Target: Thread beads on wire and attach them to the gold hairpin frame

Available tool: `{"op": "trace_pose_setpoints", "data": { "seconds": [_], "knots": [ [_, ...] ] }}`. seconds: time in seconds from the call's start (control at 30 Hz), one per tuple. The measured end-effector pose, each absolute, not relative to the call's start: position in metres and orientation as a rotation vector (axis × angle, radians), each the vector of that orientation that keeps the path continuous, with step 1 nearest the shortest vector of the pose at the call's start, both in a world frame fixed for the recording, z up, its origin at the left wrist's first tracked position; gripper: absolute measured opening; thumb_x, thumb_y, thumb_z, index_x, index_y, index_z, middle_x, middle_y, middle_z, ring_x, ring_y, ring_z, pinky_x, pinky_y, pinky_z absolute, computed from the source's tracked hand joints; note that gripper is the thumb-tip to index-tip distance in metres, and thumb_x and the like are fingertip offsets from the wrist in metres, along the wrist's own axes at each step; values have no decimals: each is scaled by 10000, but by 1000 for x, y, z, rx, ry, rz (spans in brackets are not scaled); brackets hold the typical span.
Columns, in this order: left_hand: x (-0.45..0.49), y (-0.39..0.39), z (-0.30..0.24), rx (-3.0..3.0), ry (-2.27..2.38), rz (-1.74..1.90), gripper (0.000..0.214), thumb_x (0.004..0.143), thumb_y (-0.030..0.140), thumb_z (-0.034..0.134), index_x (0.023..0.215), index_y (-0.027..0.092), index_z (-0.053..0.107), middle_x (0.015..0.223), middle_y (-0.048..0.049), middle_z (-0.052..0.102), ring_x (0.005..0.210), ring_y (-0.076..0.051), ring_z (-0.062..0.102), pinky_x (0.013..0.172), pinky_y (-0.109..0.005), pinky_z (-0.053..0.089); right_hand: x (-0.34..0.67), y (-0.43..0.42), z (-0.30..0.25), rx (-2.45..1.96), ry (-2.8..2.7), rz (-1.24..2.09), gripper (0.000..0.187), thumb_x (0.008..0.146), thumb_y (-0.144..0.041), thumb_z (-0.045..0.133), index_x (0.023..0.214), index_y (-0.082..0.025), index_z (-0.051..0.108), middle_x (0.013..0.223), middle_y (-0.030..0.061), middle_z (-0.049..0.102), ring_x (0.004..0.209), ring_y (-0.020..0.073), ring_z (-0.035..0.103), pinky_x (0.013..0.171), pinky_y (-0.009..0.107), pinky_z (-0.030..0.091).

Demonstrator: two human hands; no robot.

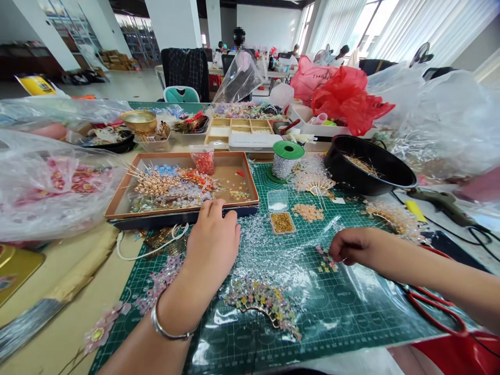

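My left hand rests on the front rim of a brown cardboard tray, holding nothing, with a silver bangle on its wrist. Gold wire sprays and beads lie in that tray. My right hand hovers with curled fingers just beyond a small cluster of flower beads on a green cutting mat. Whether its fingertips pinch anything is hidden. Between my hands lie loose crystal bead strands. A curved beaded hair ornament sits nearer me.
A black pot, a glue gun, red-handled scissors and a rhinestone chain spool surround the mat. Plastic bags pile at the left and right. A person sits at a far table.
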State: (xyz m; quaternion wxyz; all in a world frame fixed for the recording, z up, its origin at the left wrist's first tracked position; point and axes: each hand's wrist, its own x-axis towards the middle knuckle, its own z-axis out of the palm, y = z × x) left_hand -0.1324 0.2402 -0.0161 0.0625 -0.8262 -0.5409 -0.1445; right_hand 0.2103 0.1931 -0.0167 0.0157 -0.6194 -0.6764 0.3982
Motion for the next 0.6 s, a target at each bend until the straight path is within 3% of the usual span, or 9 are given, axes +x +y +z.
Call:
{"op": "trace_pose_setpoints", "data": {
  "seconds": [0.2,0.6],
  "knots": [
    [-133,240,-16,-2509,-1618,-487,209,927,193,561,989,111,743,1290,-211,626,1244,-386,547,1037,-531,507,213,188,-28,-1846,-1887,1364,224,938,-351,521,939,-170,653,983,87,748,920,205,719,863,395,570],
    [-132,240,-15,-2525,-1664,-477,221,935,183,550,1016,99,738,1329,-220,611,1289,-385,530,1046,-530,505,219,182,-34,-1949,-2144,998,190,832,-258,548,868,-259,735,943,29,774,918,254,707,846,380,532]
  ]
}}
